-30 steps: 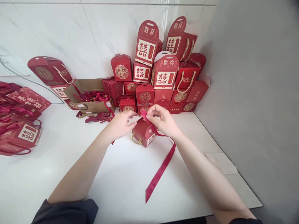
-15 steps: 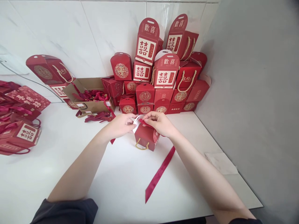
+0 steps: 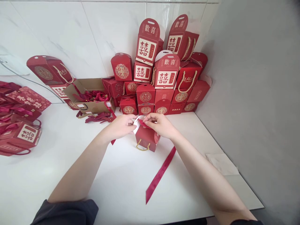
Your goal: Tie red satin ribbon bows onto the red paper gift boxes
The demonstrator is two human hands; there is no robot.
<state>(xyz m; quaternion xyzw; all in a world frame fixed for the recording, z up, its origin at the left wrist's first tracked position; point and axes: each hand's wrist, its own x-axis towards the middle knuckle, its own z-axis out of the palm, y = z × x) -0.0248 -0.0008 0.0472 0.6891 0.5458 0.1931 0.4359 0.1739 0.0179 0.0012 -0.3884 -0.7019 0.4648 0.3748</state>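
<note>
The little red gift box [image 3: 146,137] stands on the white table [image 3: 117,187], its gold rope handle [image 3: 142,149] hanging down, its white-backed flap [image 3: 136,127] up. Red ribbon [image 3: 161,175] bunches on top; one long, pointy end stretches out.

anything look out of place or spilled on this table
Slightly: some dark red ribbons lie loose on the table in front of the open cardboard box, while others are heaped inside. No damage shows.

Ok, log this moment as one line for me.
left hand: gripping white flap | right hand: pinching red ribbon | gold-corded box: upright on table | open carton: ribbons inside
</note>
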